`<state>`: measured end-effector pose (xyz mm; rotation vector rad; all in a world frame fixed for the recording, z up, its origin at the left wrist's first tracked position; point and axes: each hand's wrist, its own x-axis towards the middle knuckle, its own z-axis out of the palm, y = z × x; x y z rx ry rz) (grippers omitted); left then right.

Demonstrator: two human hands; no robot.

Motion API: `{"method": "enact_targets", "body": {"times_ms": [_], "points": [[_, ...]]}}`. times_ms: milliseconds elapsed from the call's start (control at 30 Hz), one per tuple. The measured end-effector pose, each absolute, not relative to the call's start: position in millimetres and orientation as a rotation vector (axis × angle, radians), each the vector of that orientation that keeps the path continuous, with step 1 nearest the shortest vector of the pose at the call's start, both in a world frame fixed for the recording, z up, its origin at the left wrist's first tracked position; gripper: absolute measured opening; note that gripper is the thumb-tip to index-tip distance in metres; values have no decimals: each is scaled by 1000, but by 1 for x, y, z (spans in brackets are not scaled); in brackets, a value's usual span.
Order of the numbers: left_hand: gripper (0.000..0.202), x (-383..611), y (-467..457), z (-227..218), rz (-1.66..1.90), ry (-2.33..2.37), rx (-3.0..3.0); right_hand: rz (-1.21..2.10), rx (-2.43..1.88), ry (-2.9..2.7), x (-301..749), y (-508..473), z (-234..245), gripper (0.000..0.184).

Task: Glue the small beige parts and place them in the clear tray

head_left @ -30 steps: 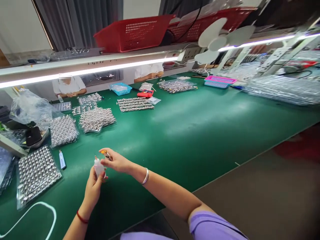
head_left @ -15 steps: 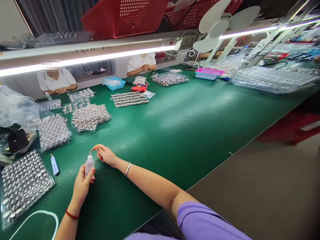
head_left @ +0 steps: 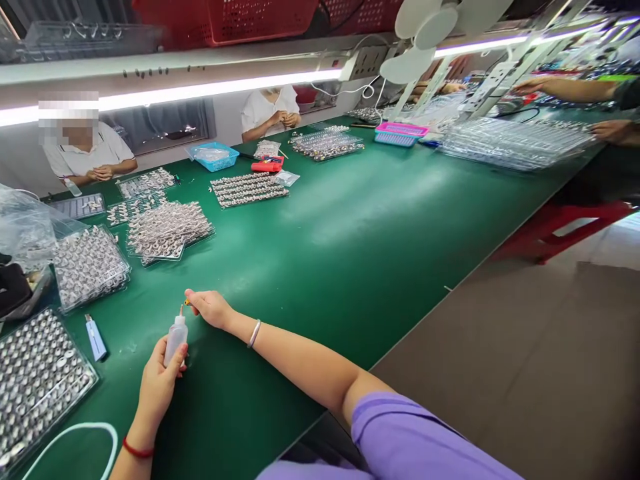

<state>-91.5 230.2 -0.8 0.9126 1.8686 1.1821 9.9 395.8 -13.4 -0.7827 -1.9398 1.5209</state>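
Note:
My left hand (head_left: 157,383) is wrapped round a small white squeeze bottle (head_left: 175,337) with a thin orange-tipped nozzle, held upright over the green table (head_left: 350,227). My right hand (head_left: 210,308) sits just to the right of the nozzle tip, fingers pinched on a tiny yellow-orange piece (head_left: 187,302) that I cannot make out. A silver bangle is on my right wrist and a red cord on my left. Clear trays of small silvery parts (head_left: 35,380) lie to the left of my hands.
More trays of silvery parts (head_left: 167,230) and a small blue tool (head_left: 95,337) lie at left. Other people sit across the table (head_left: 83,157). A blue basket (head_left: 213,155), pink basket (head_left: 400,132), stacked clear trays (head_left: 515,143) and a white fan (head_left: 425,40) stand further back.
The view has shifted, so my hands sit lower and further left. The right hand lowered from above the bottle to beside its nozzle. The left hand keeps hold of the bottle.

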Motion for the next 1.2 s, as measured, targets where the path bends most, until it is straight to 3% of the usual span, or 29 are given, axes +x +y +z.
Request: {"method": "enact_targets", "body": {"times_ms": [533,1200], "points": [[63,-94,232,-1,1158,1874,943,1454,-764,-1992,8,397,-15,60],[63,-91,232,1,1167,1869,936,1442,-788,-1996,9,395,-13,64]]}}
